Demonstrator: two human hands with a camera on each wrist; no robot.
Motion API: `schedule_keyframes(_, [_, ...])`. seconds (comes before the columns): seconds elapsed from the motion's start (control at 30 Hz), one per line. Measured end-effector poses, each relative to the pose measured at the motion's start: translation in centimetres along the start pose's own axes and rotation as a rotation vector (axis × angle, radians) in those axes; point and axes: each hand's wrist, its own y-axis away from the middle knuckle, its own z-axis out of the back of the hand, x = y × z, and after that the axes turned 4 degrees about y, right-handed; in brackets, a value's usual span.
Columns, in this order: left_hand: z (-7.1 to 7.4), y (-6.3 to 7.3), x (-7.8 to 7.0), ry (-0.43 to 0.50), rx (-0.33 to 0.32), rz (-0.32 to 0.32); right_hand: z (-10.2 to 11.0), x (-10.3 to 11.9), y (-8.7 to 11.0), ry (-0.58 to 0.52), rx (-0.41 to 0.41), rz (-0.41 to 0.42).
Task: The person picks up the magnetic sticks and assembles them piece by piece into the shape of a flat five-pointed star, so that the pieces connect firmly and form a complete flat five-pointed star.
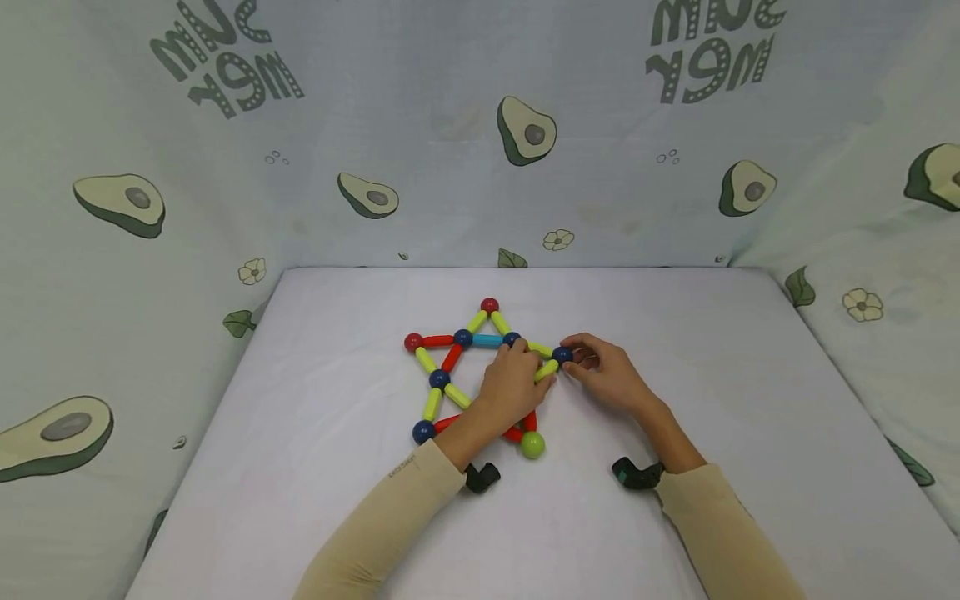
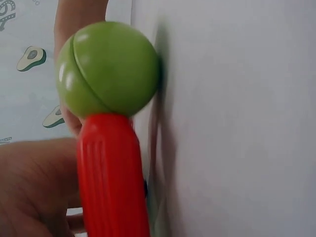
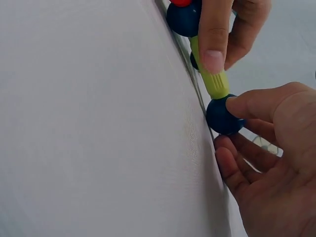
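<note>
A star-shaped frame of coloured rods and balls lies flat on the white table (image 1: pixel 322 500). At its right tip, my right hand (image 1: pixel 609 375) holds a dark blue ball (image 1: pixel 562 356) between thumb and fingers. My left hand (image 1: pixel 512 382) pinches the yellow-green rod (image 3: pixel 217 85) that meets this ball, its thumb lying along the rod in the right wrist view. Another yellow-green rod (image 1: pixel 540 349) joins the ball from the upper left. Close to the left wrist are a light green ball (image 2: pixel 111 66) and a red rod (image 2: pixel 111 173). The left hand and forearm hide part of the star's lower right.
Other star tips are a red ball (image 1: pixel 490 306) at the top, a red ball (image 1: pixel 413 342) at left and a blue ball (image 1: pixel 423 431) at lower left. A light blue rod (image 1: pixel 487 341) spans two inner balls. An avocado-print cloth (image 1: pixel 450 150) hangs behind the table.
</note>
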Motion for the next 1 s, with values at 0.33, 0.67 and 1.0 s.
schedule_keyframes(0.33, [5.7,3.5,6.0,0.085,0.170,-0.088,-0.2,-0.2,0.3,0.015,-0.021,-0.039])
schedule_keyframes(0.67, [7.7,5.2,14.6,0.098,0.010,-0.024,0.1,-0.5,-0.2,0.033,-0.045,-0.071])
schedule_keyframes(1.0, [6.9,2.4,15.4,0.179,-0.054,-0.031,0.7,-1.6,-0.7,0.040,-0.054,-0.103])
